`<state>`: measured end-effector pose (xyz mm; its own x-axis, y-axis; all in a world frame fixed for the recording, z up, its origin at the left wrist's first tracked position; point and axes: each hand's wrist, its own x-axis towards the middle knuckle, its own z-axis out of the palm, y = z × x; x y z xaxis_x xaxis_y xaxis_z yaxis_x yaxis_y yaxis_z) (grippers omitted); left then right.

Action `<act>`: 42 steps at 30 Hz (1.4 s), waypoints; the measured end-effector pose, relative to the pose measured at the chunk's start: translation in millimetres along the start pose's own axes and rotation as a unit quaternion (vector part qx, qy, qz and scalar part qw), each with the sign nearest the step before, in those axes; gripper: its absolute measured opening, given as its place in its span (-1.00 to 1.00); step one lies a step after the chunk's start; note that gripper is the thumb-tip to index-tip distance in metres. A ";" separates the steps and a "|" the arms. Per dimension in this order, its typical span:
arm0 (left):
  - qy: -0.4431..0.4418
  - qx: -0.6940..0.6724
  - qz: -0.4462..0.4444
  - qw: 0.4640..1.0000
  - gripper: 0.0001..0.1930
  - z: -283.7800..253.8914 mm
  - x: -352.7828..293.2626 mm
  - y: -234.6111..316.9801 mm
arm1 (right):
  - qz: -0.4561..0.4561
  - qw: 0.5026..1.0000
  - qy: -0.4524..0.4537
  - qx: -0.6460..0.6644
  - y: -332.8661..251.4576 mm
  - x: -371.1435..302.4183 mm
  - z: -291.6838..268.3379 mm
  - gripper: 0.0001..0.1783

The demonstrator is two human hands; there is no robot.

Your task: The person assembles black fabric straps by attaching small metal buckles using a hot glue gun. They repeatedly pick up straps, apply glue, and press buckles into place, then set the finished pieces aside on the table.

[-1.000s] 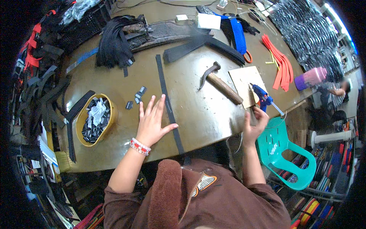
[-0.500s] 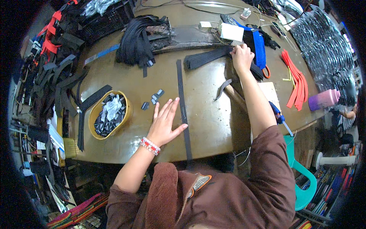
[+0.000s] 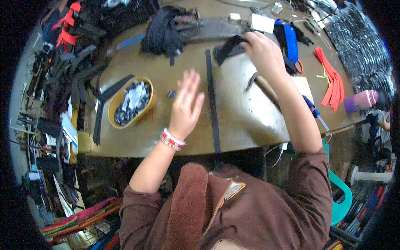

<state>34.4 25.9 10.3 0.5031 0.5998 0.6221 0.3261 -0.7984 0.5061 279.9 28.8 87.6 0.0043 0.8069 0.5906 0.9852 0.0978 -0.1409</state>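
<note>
My right hand (image 3: pixel 263 51) reaches far across the brown table (image 3: pixel 241 121) and grips a folded black webbing strap (image 3: pixel 228 48) near the table's middle back. My left hand (image 3: pixel 186 104) hovers flat with fingers apart, just left of a long black strap (image 3: pixel 211 100) that runs from the table's middle to its near edge. It holds nothing. A red and white beaded bracelet (image 3: pixel 171 139) sits on my left wrist. A hammer (image 3: pixel 260 81) with a wooden handle lies under my right forearm.
A yellow bowl (image 3: pixel 131 102) of dark metal buckles stands at the left. A pile of black straps (image 3: pixel 164 29) lies at the back. Blue straps (image 3: pixel 291 39), orange straps (image 3: pixel 331 79), a purple bottle (image 3: pixel 360 101) and a blue-handled tool (image 3: pixel 313 110) are at the right. A teal chair (image 3: pixel 343 196) stands beside me.
My right hand left the wooden board, reached to the table's back and took hold of the folded black strap. My left hand lifted off the table.
</note>
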 end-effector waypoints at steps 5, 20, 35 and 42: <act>0.044 0.031 -0.016 0.998 -0.73 -21.1 9.8 39.8 | -0.014 0.970 -0.036 0.240 -82.4 -78.6 -59.5 -0.87; -0.098 0.098 -0.234 0.962 -0.81 34.3 -34.6 -11.3 | 0.153 0.959 -0.161 0.177 -62.3 -131.0 79.3 -0.78; -0.162 0.129 0.010 0.978 -0.64 41.7 -38.9 -12.8 | 0.465 0.877 0.070 -0.100 96.5 -271.5 -30.5 -0.27; -0.099 0.022 -0.040 0.994 -0.61 43.5 -40.3 -21.0 | 0.378 0.832 -0.350 -0.206 124.1 -121.6 -109.0 -0.62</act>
<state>42.1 16.2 -51.4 0.6212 0.6426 0.4485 0.4034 -0.7529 0.5200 420.3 -120.7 84.9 0.6907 0.7025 -0.1717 0.7219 -0.6836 0.1074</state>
